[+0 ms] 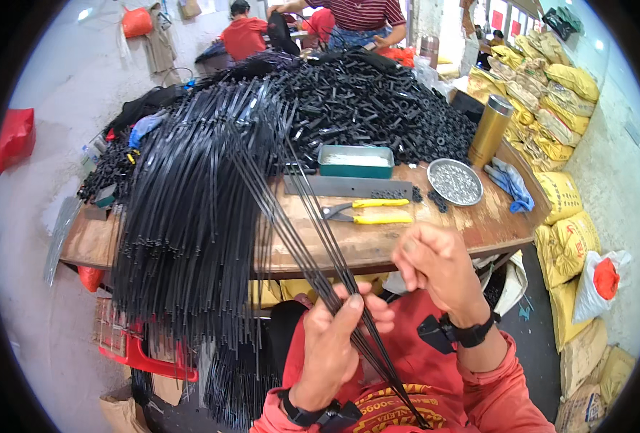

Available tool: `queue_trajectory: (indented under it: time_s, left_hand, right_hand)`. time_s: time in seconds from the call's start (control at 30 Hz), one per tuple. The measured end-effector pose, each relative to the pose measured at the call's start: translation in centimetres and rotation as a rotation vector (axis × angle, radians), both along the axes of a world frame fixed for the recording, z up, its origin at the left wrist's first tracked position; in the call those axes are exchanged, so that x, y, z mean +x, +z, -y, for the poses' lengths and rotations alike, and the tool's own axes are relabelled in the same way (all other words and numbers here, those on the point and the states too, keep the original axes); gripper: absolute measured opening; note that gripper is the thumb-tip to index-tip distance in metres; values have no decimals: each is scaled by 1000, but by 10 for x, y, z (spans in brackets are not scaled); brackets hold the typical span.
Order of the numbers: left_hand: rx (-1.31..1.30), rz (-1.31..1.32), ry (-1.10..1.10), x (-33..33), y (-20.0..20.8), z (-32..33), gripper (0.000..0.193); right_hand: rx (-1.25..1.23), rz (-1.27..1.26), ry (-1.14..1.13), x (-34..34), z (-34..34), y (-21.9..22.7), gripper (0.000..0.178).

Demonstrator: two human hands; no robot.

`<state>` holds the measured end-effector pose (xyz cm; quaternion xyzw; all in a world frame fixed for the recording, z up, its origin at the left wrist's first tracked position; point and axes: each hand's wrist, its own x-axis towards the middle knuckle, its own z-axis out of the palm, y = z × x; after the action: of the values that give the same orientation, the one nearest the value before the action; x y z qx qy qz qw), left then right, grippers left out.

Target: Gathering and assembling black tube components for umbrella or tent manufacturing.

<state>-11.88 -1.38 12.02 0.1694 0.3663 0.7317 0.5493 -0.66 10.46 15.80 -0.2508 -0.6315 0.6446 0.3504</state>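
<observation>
My left hand [334, 335] is closed around several thin black rods [309, 263], which slant from the pile on the table down toward my lap. To its right, raised near the table's front edge, my right hand [435, 267] has its fingers curled in a pinch. Whatever it may hold is too small or hidden to see. A thick bundle of black rods [190, 209] hangs over the table's front edge on the left. Yellow-handled pliers [370, 211] lie beyond my hands, below a flat grey metal bar [349, 187] with small black rings on it.
Behind the bar stand a green tray [356, 170] and a heap of black tubular parts [363, 101]. A round dish of small metal pieces [455, 182], a gold flask [490, 133] and a blue-grey glove [509, 184] sit right. Yellow sacks [565, 202] line the wall; people work behind.
</observation>
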Motion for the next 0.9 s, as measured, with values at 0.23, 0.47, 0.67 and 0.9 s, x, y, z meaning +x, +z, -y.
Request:
queue_trajectory:
  time_s: [0.23, 0.47, 0.67, 0.9]
  left_hand:
    - [198, -85, 99, -2, 23, 42, 21]
    - [223, -33, 130, -17, 30, 62, 19]
    - [195, -31, 181, -24, 34, 70, 14]
    - [262, 24, 167, -27, 28, 69, 16]
  right_hand:
    - [-144, 67, 72, -116, -51, -21, 17]
    - [518, 593, -74, -196, -73, -49, 29]
    - [415, 642, -79, -204, -57, -50, 32]
    - [520, 508, -281, -200, -70, -64, 29]
